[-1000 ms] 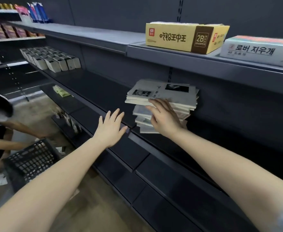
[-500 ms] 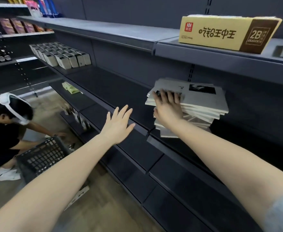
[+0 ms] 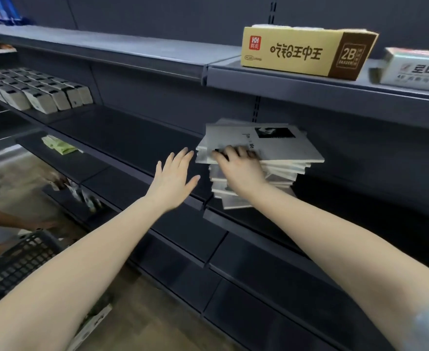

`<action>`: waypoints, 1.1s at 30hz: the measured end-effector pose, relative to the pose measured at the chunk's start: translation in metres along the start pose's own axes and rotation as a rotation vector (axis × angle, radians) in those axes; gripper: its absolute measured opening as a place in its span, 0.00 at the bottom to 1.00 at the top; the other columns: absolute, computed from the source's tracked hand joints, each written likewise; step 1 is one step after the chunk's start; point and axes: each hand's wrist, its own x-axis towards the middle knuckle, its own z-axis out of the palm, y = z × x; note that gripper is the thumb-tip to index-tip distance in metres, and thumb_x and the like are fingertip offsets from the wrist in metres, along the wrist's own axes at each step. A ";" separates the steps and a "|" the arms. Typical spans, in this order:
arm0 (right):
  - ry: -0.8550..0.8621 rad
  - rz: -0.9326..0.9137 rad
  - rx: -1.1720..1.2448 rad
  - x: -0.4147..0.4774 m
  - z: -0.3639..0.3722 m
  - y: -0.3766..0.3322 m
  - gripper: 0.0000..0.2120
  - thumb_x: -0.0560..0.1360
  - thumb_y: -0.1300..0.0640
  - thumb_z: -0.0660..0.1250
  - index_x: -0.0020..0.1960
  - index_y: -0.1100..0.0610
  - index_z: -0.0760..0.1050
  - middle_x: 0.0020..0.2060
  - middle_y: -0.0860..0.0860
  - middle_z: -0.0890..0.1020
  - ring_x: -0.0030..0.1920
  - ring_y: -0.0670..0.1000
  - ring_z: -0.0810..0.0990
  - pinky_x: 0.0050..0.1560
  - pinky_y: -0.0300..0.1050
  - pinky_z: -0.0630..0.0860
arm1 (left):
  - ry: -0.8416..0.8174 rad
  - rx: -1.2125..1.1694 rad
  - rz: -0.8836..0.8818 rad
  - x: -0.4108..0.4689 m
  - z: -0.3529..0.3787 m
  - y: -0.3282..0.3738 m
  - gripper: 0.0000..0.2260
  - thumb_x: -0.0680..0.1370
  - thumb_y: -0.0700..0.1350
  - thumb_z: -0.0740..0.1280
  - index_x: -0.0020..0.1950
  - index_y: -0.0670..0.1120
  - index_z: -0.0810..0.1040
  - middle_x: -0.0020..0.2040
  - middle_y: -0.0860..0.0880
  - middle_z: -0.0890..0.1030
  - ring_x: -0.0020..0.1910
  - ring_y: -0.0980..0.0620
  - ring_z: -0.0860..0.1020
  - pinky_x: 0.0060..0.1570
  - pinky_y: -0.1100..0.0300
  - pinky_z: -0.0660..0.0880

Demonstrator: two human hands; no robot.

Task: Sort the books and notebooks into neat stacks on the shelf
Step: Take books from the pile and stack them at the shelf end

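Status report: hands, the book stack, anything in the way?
Left hand open beside the book stack. Right hand grips top book at near edge. Stack uneven, lower books skewed. Nothing seen blocking.

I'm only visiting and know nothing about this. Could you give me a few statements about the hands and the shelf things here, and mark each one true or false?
1. The right hand has its fingers curled over the top of the stack of books. True.
2. The left hand holds a notebook. False: it is open and holds nothing, just left of the stack.
3. The yellow box sits on the shelf above the stack. True.
4. The stack is squared up neatly. False: its books lie offset from one another.
5. The black basket stands beside the yellow box. False: it is low down at the left, near the floor.
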 end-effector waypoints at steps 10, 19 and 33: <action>0.196 -0.134 0.158 -0.073 -0.020 0.035 0.31 0.63 0.72 0.61 0.64 0.56 0.66 0.41 0.60 0.77 0.30 0.59 0.75 0.20 0.44 0.71 | 0.086 0.032 0.101 -0.004 0.000 0.057 0.33 0.78 0.51 0.63 0.77 0.47 0.50 0.78 0.49 0.52 0.76 0.42 0.46 0.73 0.41 0.47; 0.046 0.123 0.349 -0.172 -0.035 0.098 0.33 0.63 0.79 0.60 0.64 0.59 0.73 0.53 0.60 0.77 0.51 0.67 0.76 0.44 0.58 0.80 | 0.126 0.186 0.385 -0.017 0.008 0.113 0.27 0.71 0.39 0.64 0.71 0.48 0.67 0.71 0.49 0.70 0.71 0.46 0.65 0.65 0.48 0.64; -0.027 0.311 0.401 -0.259 -0.049 0.131 0.31 0.74 0.75 0.55 0.71 0.50 0.68 0.71 0.53 0.68 0.74 0.56 0.58 0.69 0.50 0.65 | 0.102 0.075 0.722 -0.057 0.033 0.207 0.33 0.61 0.27 0.50 0.65 0.44 0.64 0.62 0.41 0.75 0.62 0.43 0.66 0.42 0.44 0.78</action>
